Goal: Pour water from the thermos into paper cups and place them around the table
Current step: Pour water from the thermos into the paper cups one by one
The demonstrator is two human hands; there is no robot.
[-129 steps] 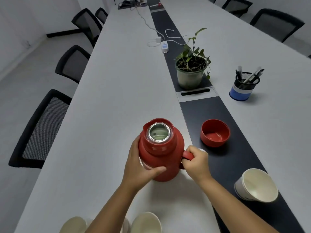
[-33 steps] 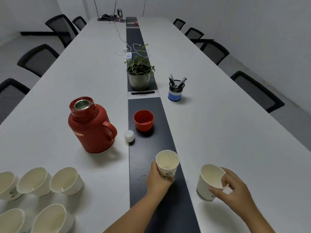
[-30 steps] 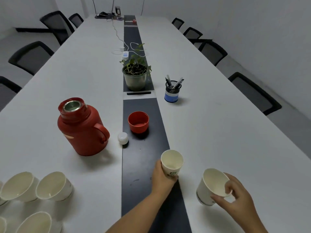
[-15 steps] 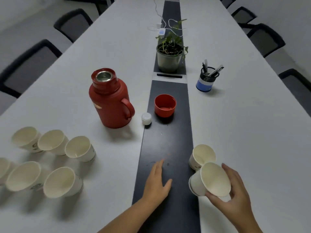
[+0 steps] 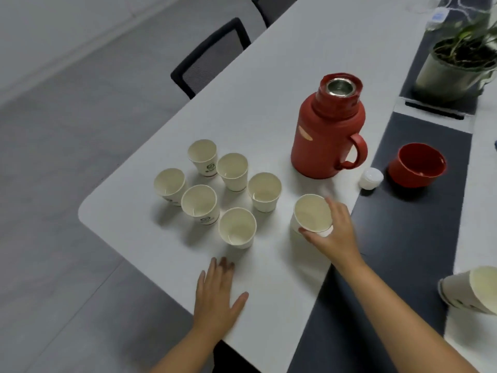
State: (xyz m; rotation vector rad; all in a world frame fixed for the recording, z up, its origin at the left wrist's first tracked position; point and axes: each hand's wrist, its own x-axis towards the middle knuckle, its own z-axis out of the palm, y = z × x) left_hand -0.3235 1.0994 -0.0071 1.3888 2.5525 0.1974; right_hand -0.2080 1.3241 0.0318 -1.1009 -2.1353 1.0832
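The right hand point(image 5: 332, 232) holds a paper cup point(image 5: 312, 215) upright by its rim, the thermos point(image 5: 326, 133) just beyond it; the left hand point(image 5: 215, 292) lies flat.

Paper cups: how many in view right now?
8. Six cluster near the table corner; one in the right hand; one at the right edge, possibly a nested stack.
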